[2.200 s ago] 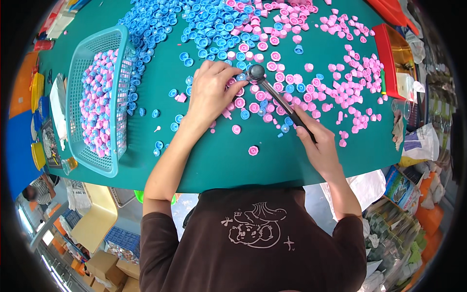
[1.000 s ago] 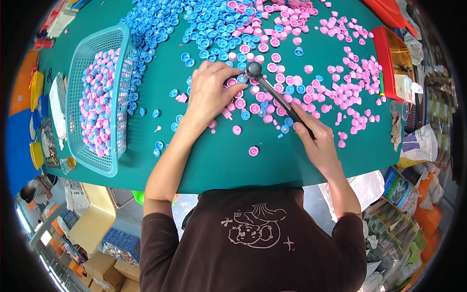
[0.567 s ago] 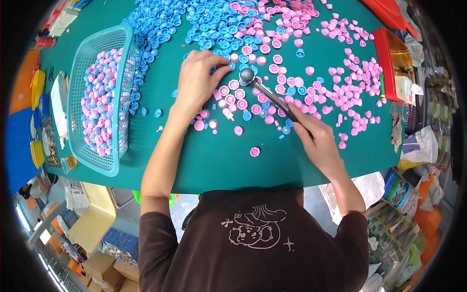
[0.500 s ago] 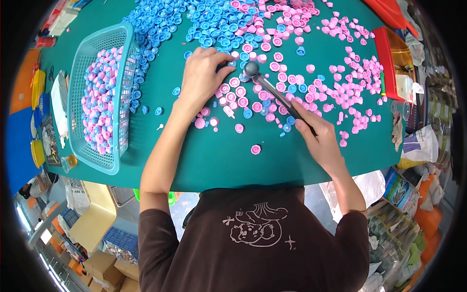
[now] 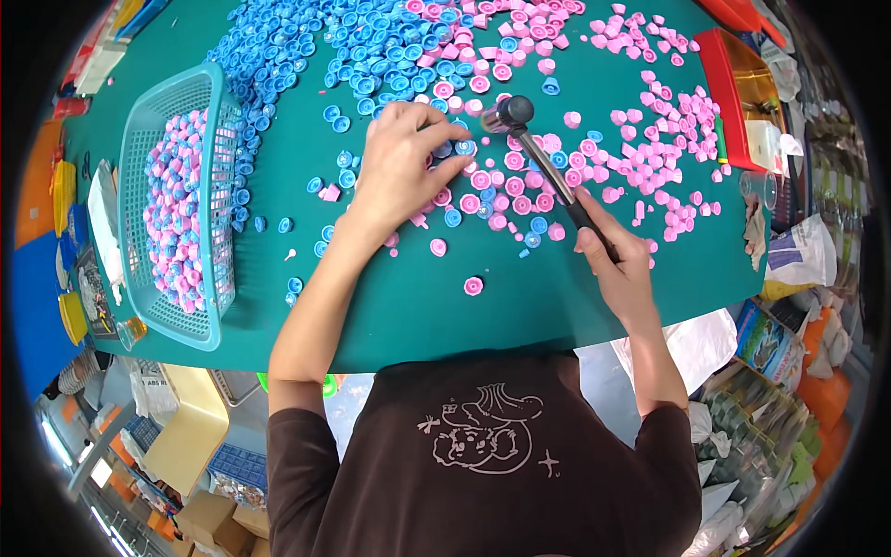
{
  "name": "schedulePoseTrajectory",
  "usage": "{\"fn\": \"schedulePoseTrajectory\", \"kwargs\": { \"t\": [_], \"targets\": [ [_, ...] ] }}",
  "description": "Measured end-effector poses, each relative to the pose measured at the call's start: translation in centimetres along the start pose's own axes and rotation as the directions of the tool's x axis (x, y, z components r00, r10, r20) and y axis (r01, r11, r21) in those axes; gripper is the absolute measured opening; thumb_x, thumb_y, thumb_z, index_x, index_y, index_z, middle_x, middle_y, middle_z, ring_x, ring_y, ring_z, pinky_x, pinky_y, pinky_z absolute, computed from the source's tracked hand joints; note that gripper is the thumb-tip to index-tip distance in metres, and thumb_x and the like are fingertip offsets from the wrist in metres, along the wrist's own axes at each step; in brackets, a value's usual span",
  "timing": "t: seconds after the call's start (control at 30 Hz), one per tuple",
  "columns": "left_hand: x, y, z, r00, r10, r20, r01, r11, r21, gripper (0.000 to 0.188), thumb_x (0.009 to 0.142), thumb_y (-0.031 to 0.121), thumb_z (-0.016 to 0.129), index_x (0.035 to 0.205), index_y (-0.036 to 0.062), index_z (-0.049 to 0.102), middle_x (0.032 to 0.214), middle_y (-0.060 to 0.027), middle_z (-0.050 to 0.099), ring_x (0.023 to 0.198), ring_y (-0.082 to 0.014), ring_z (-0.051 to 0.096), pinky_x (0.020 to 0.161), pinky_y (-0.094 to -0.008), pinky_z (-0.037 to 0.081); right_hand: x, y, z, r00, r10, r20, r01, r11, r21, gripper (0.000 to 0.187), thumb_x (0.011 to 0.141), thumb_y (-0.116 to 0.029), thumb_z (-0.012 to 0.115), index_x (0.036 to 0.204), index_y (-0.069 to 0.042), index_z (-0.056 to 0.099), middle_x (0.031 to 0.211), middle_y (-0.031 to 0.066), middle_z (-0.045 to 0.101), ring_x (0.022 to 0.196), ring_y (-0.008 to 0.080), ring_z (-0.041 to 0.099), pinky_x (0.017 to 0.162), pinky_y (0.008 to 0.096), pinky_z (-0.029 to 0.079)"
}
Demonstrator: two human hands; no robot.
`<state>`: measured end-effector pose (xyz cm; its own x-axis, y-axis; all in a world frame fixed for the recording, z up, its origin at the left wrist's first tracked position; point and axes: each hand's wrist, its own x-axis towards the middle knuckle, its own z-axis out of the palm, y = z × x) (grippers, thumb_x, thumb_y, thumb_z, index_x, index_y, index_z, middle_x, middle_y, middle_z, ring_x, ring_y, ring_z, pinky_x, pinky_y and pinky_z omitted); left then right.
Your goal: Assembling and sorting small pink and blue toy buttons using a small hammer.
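Observation:
In my right hand (image 5: 616, 264) is a hammer (image 5: 554, 174), its dark handle in my closed fingers. Its rounded head is raised over the small plastic pieces, just right of my left fingertips. My left hand (image 5: 406, 165) is closed in a pinch, thumb and forefinger at a small blue plastic cup (image 5: 465, 147) with a pale middle. Many pink scalloped cups (image 5: 522, 203) lie around and under the hammer, with a few blue ones among them. What lies beneath my left palm is hidden.
At the left stands a turquoise basket (image 5: 221, 186) holding mixed pink and blue pieces. A heap of blue cups (image 5: 269, 46) spreads along the far side of the green table (image 5: 390, 311). Loose pink pieces (image 5: 668, 139) scatter at right, near a red box (image 5: 726, 97).
The hammer head has lifted away from my left fingertips and turned. My left hand has moved slightly right and nearer to me. More blue cups show left of my wrist.

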<state>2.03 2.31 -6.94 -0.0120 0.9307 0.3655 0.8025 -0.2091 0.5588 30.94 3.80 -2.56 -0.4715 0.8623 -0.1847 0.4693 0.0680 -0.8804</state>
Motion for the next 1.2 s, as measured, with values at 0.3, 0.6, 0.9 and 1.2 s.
{"fn": "schedulePoseTrajectory", "kwargs": {
  "t": [0.3, 0.6, 0.9, 1.2],
  "targets": [
    [0.3, -0.2, 0.4, 0.998, -0.001, 0.068, 0.0, 1.0, 0.01, 0.028, 0.069, 0.019, 0.081, 0.096, 0.0164, 0.073, 0.099, -0.0008, 0.061, 0.1, -0.0243, 0.052, 0.084, -0.0403, 0.042, -0.7, 0.3, 0.3, 0.998, -0.057, 0.022, 0.058, 0.997, -0.042, 0.042, 0.095, -0.02, 0.061, 0.134, -0.007, 0.055, 0.087, -0.0003, 0.062, 0.07, 0.0052, 0.048, 0.061, 0.0202, 0.04],
    [0.5, 0.0, -0.2, 0.996, -0.04, 0.082, 0.041, 0.999, -0.008, 0.031, 0.067, 0.021, 0.082, 0.096, 0.0143, 0.073, 0.099, -0.0023, 0.062, 0.1, -0.0256, 0.053, 0.086, -0.0399, 0.043, -0.5, -0.7, 0.4, 0.996, -0.006, 0.084, 0.012, 0.998, -0.07, 0.042, 0.094, -0.018, 0.062, 0.134, -0.005, 0.055, 0.09, 0.0062, 0.065, 0.072, 0.0088, 0.052, 0.067, 0.0237, 0.044],
    [0.8, -2.1, -3.7, 0.969, -0.232, -0.083, 0.235, 0.972, 0.022, 0.015, 0.075, 0.015, 0.076, 0.09, 0.0101, 0.074, 0.088, -0.0061, 0.066, 0.09, -0.0265, 0.057, 0.081, -0.037, 0.045, 0.4, -1.0, 0.6, 0.99, -0.082, 0.117, 0.113, 0.95, -0.29, 0.039, 0.095, -0.012, 0.058, 0.133, -0.003, 0.055, 0.102, 0.0117, 0.067, 0.078, 0.0114, 0.056, 0.072, 0.0243, 0.046],
    [3.7, -4.7, -1.0, 0.983, -0.164, -0.085, 0.179, 0.959, 0.221, 0.015, 0.076, 0.021, 0.075, 0.087, 0.0093, 0.075, 0.086, -0.0075, 0.066, 0.086, -0.0283, 0.058, 0.076, -0.04, 0.047, 0.5, 0.0, 0.1, 0.998, -0.055, -0.034, 0.054, 0.998, -0.023, 0.041, 0.097, -0.018, 0.058, 0.137, -0.008, 0.053, 0.086, -0.0003, 0.063, 0.063, 0.0044, 0.047, 0.053, 0.0195, 0.036]
  ]
}}
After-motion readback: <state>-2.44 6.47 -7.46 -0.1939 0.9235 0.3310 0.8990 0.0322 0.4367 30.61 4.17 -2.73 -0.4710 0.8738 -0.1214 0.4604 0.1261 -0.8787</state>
